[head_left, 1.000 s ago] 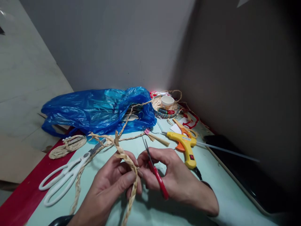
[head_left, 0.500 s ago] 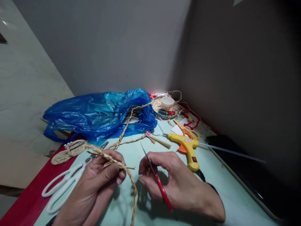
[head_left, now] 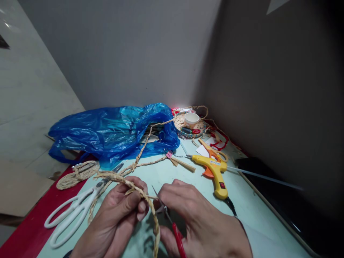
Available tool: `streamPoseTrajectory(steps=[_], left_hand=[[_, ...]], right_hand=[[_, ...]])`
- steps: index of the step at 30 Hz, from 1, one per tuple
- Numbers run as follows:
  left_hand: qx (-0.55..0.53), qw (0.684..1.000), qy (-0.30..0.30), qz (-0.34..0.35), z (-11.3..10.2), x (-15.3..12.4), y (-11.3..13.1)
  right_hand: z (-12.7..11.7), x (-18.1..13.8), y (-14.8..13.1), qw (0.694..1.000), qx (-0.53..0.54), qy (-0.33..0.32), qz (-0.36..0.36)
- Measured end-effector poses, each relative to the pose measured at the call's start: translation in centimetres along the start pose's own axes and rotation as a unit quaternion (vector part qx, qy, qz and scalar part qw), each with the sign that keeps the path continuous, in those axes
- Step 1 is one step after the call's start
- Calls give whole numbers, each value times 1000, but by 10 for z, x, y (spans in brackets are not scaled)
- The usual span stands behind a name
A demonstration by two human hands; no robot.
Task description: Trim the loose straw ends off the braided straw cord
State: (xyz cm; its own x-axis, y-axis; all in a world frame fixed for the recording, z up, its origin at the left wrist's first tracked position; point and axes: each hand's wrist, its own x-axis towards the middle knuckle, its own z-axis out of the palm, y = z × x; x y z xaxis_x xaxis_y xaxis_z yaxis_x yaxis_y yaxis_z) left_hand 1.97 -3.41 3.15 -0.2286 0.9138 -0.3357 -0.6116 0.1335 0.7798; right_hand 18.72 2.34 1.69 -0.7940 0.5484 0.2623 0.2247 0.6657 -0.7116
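My left hand [head_left: 118, 211] is closed round a braided straw rope [head_left: 145, 200] that arches over its fingers and hangs down toward me. A thin stray strand sticks out of the braid to the right. My right hand [head_left: 196, 218] grips small red-handled scissors [head_left: 168, 216], their blades open at that strand, right next to my left fingertips. The rope runs on leftward over the table to a coiled straw piece [head_left: 77, 171].
Large white scissors [head_left: 72, 211] lie at the left. A yellow glue gun [head_left: 213, 170] and orange scissors [head_left: 212, 150] lie to the right. A blue plastic bag [head_left: 107, 130] and a woven tray [head_left: 180, 123] with a white cup [head_left: 191, 119] stand behind. A dark flat object [head_left: 279, 200] lies along the right wall.
My left hand turned the braid down and to the left, then back toward the right hand. The scissors moved from pointing upward to the stray strand, blades now apart.
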Motion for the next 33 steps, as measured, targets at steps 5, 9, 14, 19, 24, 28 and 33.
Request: streamPoseTrajectory(steps=[5, 9, 14, 19, 24, 28, 33], left_hand=[[51, 998, -1, -44, -4, 0, -5], [53, 997, -2, -53, -7, -1, -8], [48, 997, -2, -54, -6, -1, -8], [41, 997, -1, -64, -4, 0, -8], [43, 997, 7, -57, 1, 2, -7], [28, 999, -17, -43, -1, 2, -7], [25, 997, -62, -35, -3, 0, -7]], right_hand=[[1, 2, -1, 999, -21, -7, -25], [4, 1, 1, 998, -54, 3, -35], [6, -1, 4, 997, -71, -9, -38], [3, -2, 4, 996, -64, -21, -51], [1, -2, 7, 993, -88, -32, -67], [4, -2, 13, 988, -125, -27, -83], [5, 0, 10, 973, -208, 0, -98]])
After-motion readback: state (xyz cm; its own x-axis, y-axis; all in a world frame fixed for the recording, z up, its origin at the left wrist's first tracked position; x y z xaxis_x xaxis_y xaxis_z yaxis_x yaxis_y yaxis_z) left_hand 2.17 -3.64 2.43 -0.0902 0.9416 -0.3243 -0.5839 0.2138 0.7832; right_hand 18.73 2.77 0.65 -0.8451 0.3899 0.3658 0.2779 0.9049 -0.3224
